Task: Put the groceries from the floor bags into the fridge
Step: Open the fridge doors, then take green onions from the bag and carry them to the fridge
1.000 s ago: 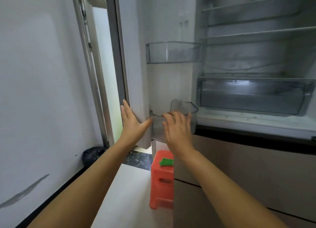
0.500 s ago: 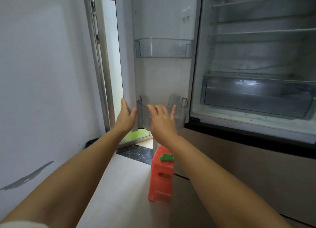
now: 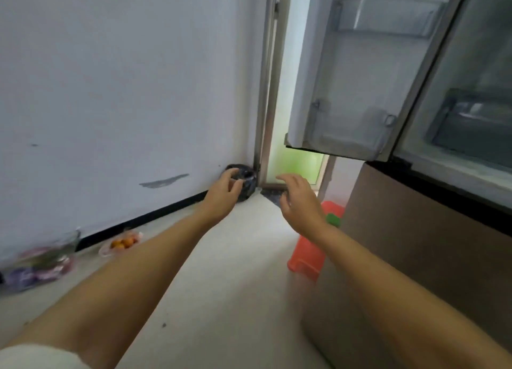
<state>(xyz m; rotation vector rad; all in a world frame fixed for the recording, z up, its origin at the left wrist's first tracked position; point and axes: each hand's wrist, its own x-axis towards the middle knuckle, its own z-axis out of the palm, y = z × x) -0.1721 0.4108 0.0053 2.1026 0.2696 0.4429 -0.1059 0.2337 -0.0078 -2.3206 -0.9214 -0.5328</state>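
Step in hand: fridge door (image 3: 357, 72) stands wide open, both arms out front, nothing picked up yet. By my read this is the turn toward the bags on the floor.
Left hand (image 3: 221, 192): out in mid-air, fingers loosely curled and a little apart, holding nothing. In this view it overlaps the black bag (image 3: 245, 180) in the corner by the door frame; whether it touches it, I cannot tell.
Right hand (image 3: 297, 202): also in the air, fingers relaxed and slightly spread, empty, above the orange stool (image 3: 307, 258).
Groceries: down at the left along the wall. A clear bag of small orange fruit (image 3: 122, 244) sits on the floor, and just beyond it a blurred bag with purple and green things (image 3: 38, 266). Both well apart from the hands.
Fridge: door shelves (image 3: 385, 16) look bare, the drawer (image 3: 471, 125) inside is shut.
Next move: likely a bend down and left to reach a bag, get a grip on its neck, then lift it toward the open shelves.
Writing: none readable. No brand on the fridge, bags too blurred to tell.
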